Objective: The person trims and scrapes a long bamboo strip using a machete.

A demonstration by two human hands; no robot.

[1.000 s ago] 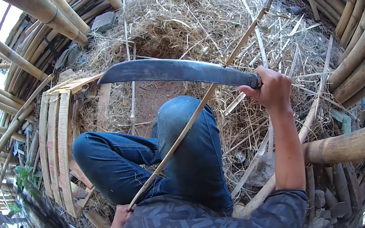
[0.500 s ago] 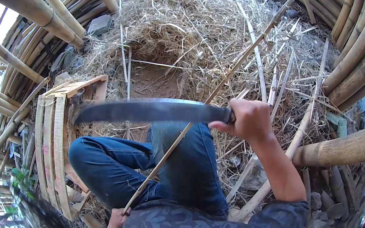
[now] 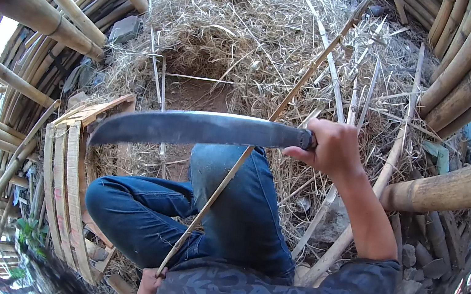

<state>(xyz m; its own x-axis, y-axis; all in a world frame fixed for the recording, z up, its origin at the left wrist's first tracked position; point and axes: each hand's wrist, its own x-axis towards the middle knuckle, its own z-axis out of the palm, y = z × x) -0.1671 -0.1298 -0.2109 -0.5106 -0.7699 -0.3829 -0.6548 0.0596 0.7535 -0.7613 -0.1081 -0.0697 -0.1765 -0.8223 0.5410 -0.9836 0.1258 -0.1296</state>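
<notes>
My right hand (image 3: pixel 337 150) is wrapped round the handle of a large curved machete (image 3: pixel 195 129), whose broad dark blade points left across my raised knee. Under the blade runs a long thin bamboo strip (image 3: pixel 215 196), slanting from my lap up to the top right over the straw. Its lower end is closed in my left hand (image 3: pixel 151 280), low beside my shirt. The blade lies across the strip just above the knee; whether its edge bites into the strip cannot be made out.
A slatted wooden crate (image 3: pixel 65 181) stands at the left. Dry straw and shavings (image 3: pixel 267 34) cover the ground ahead. Thick bamboo poles (image 3: pixel 447 182) reach in from the right, others (image 3: pixel 39 14) from the left. Broken stones (image 3: pixel 417 271) lie at the lower right.
Over the last second my right hand and the machete moved down along the strip, then slightly back up. The strip's upper end shifted right. My left hand still holds its lower end.
</notes>
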